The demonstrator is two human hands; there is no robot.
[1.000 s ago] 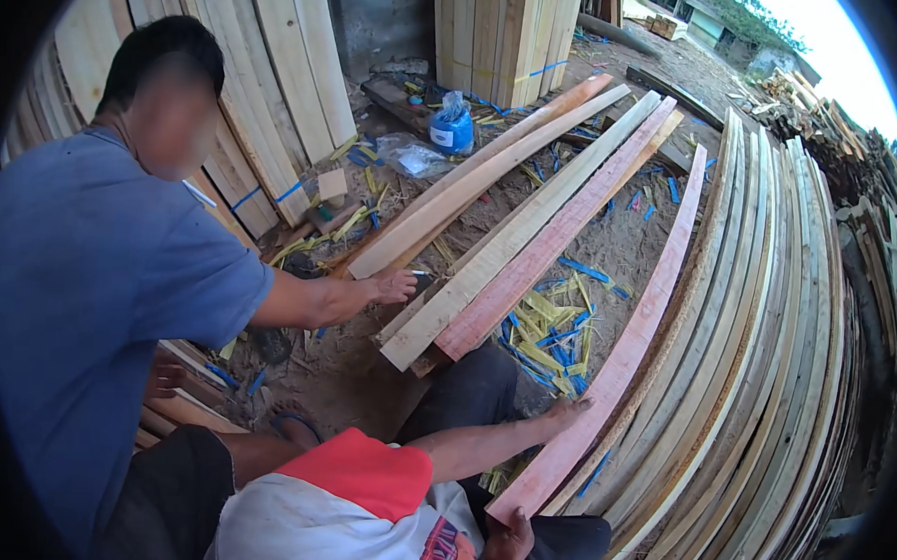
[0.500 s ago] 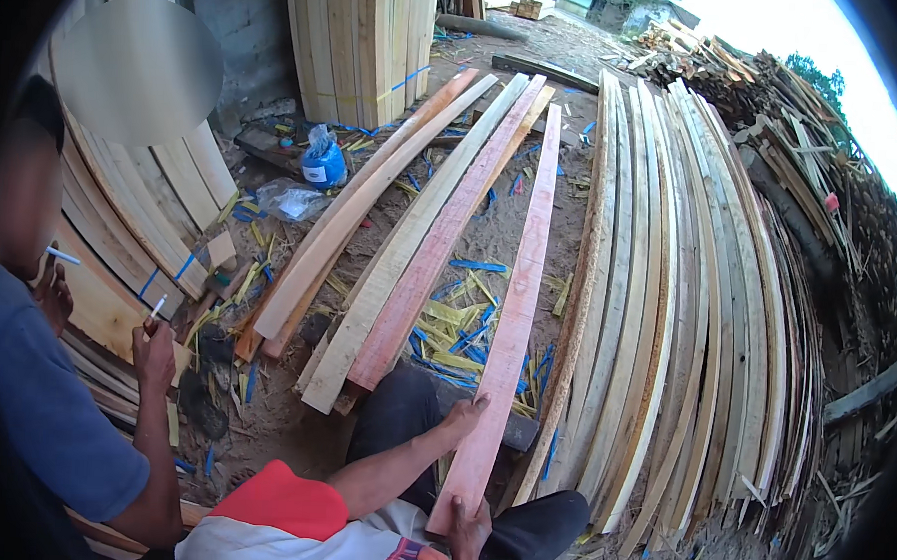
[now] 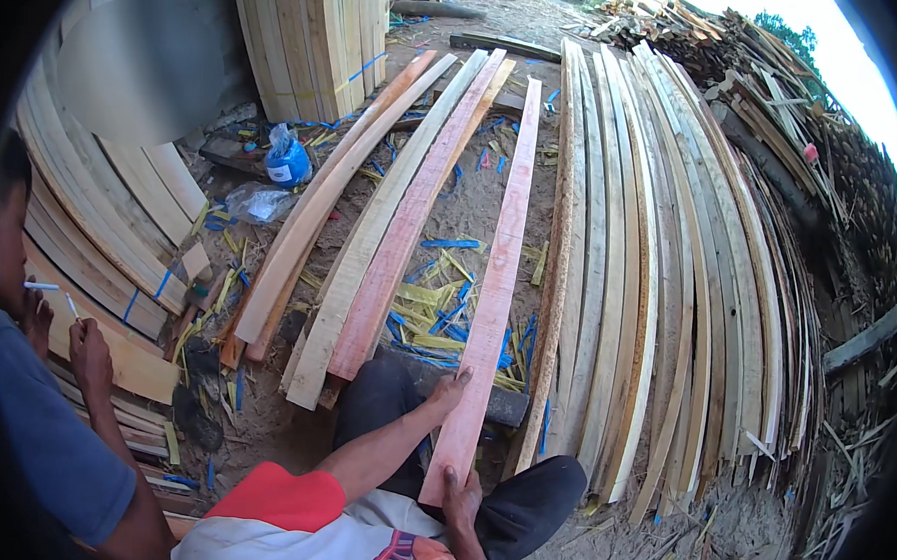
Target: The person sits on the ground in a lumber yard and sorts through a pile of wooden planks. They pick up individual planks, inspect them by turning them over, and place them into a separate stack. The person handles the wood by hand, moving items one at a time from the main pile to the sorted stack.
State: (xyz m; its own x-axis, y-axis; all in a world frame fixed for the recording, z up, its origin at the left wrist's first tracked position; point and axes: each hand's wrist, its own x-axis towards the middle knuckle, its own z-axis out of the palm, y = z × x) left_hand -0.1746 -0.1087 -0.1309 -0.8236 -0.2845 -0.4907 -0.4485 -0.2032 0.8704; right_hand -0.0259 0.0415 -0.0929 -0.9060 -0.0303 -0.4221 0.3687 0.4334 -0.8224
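A long pinkish wooden plank (image 3: 492, 317) slants from my lap toward the far ground, its near end low between my knees. My left hand (image 3: 451, 390) is closed on the plank's left edge, thumb on top. Closer to me, my right hand (image 3: 462, 496) grips the plank near its near end, with the thumb on the upper face and the fingers mostly hidden underneath. Just left of it lie a pale plank (image 3: 369, 257) and another pink plank (image 3: 410, 248), side by side.
Many long boards (image 3: 658, 289) lie in a row at right, beside a heap of scrap wood (image 3: 823, 176). Yellow and blue strips (image 3: 447, 310) litter the ground. A blue bag (image 3: 289, 161) sits farther off. At left a co-worker in a blue shirt (image 3: 51, 443) holds a cigarette (image 3: 71, 306).
The view has shifted, so most of the scene sits a little farther left and higher. Both my hands keep their hold on the pink plank. The co-worker's raised hand appears slightly lower.
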